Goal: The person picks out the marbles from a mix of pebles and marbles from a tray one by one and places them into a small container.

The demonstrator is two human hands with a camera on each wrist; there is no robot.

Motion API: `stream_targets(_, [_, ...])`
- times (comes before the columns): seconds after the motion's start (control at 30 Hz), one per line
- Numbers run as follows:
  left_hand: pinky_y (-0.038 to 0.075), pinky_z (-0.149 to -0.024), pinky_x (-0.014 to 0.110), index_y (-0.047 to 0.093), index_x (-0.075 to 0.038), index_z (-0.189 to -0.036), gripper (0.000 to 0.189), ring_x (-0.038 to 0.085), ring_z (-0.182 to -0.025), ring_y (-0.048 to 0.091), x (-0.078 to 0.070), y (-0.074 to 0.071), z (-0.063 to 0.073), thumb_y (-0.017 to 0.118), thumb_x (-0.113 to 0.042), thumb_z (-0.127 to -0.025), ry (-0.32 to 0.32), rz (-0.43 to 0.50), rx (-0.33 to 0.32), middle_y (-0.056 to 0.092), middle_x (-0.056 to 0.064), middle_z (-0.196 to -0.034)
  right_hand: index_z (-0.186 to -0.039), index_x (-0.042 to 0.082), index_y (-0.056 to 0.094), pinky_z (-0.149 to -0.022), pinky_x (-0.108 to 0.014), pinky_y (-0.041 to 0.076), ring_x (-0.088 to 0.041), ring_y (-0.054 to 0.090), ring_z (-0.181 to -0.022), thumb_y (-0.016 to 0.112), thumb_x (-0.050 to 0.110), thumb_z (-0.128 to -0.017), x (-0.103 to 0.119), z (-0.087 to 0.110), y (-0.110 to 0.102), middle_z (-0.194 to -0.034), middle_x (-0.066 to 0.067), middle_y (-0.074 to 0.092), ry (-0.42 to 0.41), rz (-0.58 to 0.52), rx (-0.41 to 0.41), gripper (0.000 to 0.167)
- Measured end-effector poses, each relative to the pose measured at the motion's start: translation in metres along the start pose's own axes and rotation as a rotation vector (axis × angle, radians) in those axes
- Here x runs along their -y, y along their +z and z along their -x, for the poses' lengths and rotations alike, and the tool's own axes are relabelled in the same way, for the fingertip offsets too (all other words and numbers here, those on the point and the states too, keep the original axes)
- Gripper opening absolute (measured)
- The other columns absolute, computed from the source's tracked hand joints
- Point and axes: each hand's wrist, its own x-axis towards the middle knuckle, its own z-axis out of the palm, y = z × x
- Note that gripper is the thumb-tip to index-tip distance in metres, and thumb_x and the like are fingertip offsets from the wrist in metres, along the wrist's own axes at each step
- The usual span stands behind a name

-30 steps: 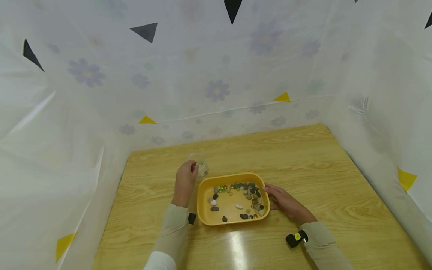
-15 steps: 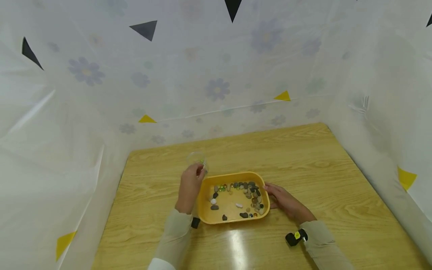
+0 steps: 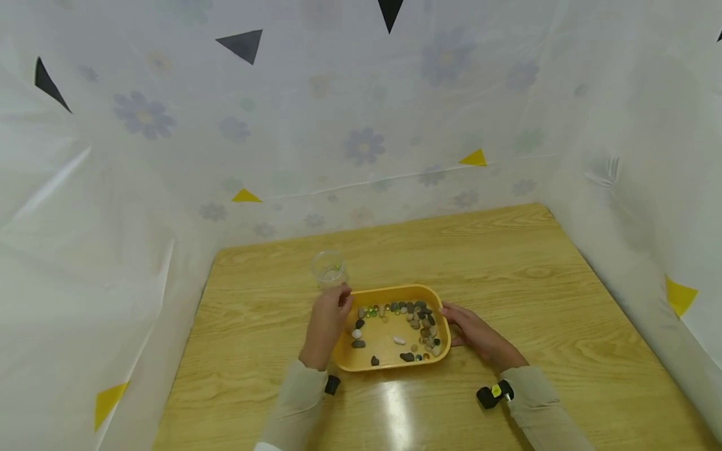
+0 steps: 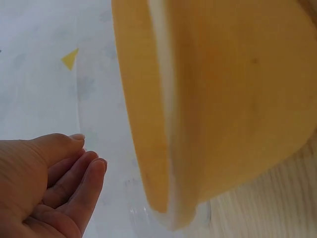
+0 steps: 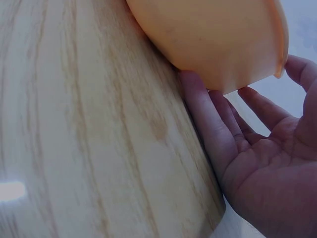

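Note:
A yellow plastic tray [image 3: 389,368] sits on the table with pebbles and glass beads arranged mostly along its inner sides. My left hand [image 3: 328,322] is over the tray's back left corner, thumb and fingertips drawn together. In the left wrist view the left hand [image 4: 59,186] shows bent fingers beside the tray wall [image 4: 237,99]; I cannot tell whether a small thing is between them. My right hand [image 3: 476,335] holds the tray's right end. In the right wrist view its thumb [image 5: 299,69] is at the rim and its fingers [image 5: 205,109] press against the outer wall.
A clear plastic cup [image 3: 328,266] with a few greenish beads stands behind the tray's left corner. A white pebble [image 3: 399,341] lies mid-tray. The wooden table [image 3: 536,269] is enclosed by white flower-patterned sheeting [image 3: 361,113].
My left hand has moved from the clear cup rightward and toward me, reaching the tray's back left corner. The right hand stays on the tray's right end.

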Motion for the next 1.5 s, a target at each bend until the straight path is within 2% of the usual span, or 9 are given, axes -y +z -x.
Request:
stream_targets(0.17, [0.052, -0.069, 0.027, 0.067, -0.002, -0.097, 0.013, 0.015, -0.079, 0.062, 0.003, 0.01, 0.005, 0.064, -0.012, -0.088, 0.036, -0.003, 0.007, 0.065, 0.006, -0.089, -0.146, 0.009, 0.027, -0.079, -0.044, 0.051, -0.035, 0.058, -0.104, 0.046, 0.045, -0.095, 0.001, 0.0, 0.001, -0.133, -0.027, 0.04, 0.002, -0.001, -0.01, 0.065])
stream_targets(0.43, [0.051, -0.065, 0.03, 0.068, 0.0, -0.1, 0.015, 0.015, -0.075, 0.06, 0.007, 0.023, 0.011, 0.064, -0.009, -0.088, 0.007, 0.006, 0.034, 0.065, 0.006, -0.086, -0.146, 0.009, 0.025, -0.08, -0.045, 0.051, -0.035, 0.057, -0.105, 0.044, 0.043, -0.097, 0.001, 0.001, 0.002, -0.132, -0.027, 0.041, -0.004, 0.002, 0.007, 0.064])
stream_targets(0.57, [0.051, -0.065, 0.031, 0.067, -0.001, -0.1, 0.014, 0.015, -0.075, 0.06, 0.009, 0.029, 0.013, 0.063, -0.01, -0.089, 0.018, -0.017, 0.055, 0.065, 0.006, -0.088, -0.146, 0.008, 0.025, -0.079, -0.045, 0.051, -0.035, 0.057, -0.105, 0.044, 0.043, -0.097, 0.0, 0.001, 0.002, -0.132, -0.027, 0.041, -0.007, 0.002, 0.006, 0.063])
stream_targets(0.77, [0.049, -0.062, 0.028, 0.067, -0.002, -0.096, 0.012, 0.011, -0.07, 0.056, 0.011, 0.042, 0.015, 0.063, -0.011, -0.089, -0.011, -0.044, 0.101, 0.064, 0.003, -0.084, -0.146, 0.009, 0.026, -0.079, -0.045, 0.051, -0.034, 0.058, -0.105, 0.045, 0.043, -0.096, 0.001, 0.002, 0.003, -0.131, -0.026, 0.042, -0.005, 0.003, -0.008, 0.063])
stream_targets(0.93, [0.05, -0.065, 0.029, 0.067, -0.002, -0.097, 0.012, 0.011, -0.072, 0.055, 0.009, 0.049, 0.014, 0.063, -0.01, -0.088, -0.048, -0.081, 0.131, 0.063, 0.003, -0.084, -0.146, 0.009, 0.026, -0.079, -0.045, 0.051, -0.034, 0.059, -0.103, 0.045, 0.043, -0.097, 0.001, 0.003, 0.004, -0.13, -0.026, 0.042, -0.004, 0.005, -0.018, 0.062])
stream_targets(1.03, [0.048, -0.063, 0.029, 0.067, -0.002, -0.094, 0.01, 0.012, -0.07, 0.053, 0.006, 0.051, 0.013, 0.064, -0.008, -0.087, -0.048, -0.085, 0.134, 0.061, 0.002, -0.08, -0.146, 0.009, 0.026, -0.078, -0.044, 0.051, -0.034, 0.059, -0.103, 0.045, 0.043, -0.096, 0.002, 0.003, 0.005, -0.13, -0.026, 0.042, 0.0, 0.009, -0.028, 0.064])
stream_targets(1.1, [0.045, -0.059, 0.028, 0.066, -0.004, -0.086, 0.005, 0.012, -0.066, 0.05, 0.006, 0.052, 0.013, 0.065, -0.008, -0.087, -0.029, -0.104, 0.127, 0.058, 0.0, -0.074, -0.146, 0.009, 0.026, -0.078, -0.044, 0.051, -0.033, 0.059, -0.103, 0.046, 0.044, -0.096, 0.002, 0.003, 0.005, -0.131, -0.025, 0.042, 0.003, 0.006, -0.031, 0.064])
stream_targets(1.23, [0.04, -0.054, 0.025, 0.063, -0.008, -0.077, 0.01, 0.011, -0.061, 0.045, 0.006, 0.055, 0.013, 0.065, -0.009, -0.087, -0.005, -0.136, 0.121, 0.052, -0.002, -0.067, -0.146, 0.009, 0.027, -0.079, -0.045, 0.051, -0.033, 0.058, -0.104, 0.046, 0.043, -0.096, 0.001, 0.002, 0.004, -0.131, -0.026, 0.042, 0.001, -0.004, -0.028, 0.064])
stream_targets(1.5, [0.048, -0.059, 0.027, 0.068, -0.006, -0.083, 0.006, 0.014, -0.069, 0.056, 0.008, 0.06, 0.013, 0.066, -0.01, -0.086, -0.001, -0.168, 0.116, 0.061, 0.002, -0.076, -0.146, 0.009, 0.027, -0.078, -0.044, 0.051, -0.033, 0.058, -0.104, 0.047, 0.046, -0.095, 0.001, 0.003, 0.003, -0.132, -0.025, 0.041, 0.008, 0.005, -0.032, 0.066])
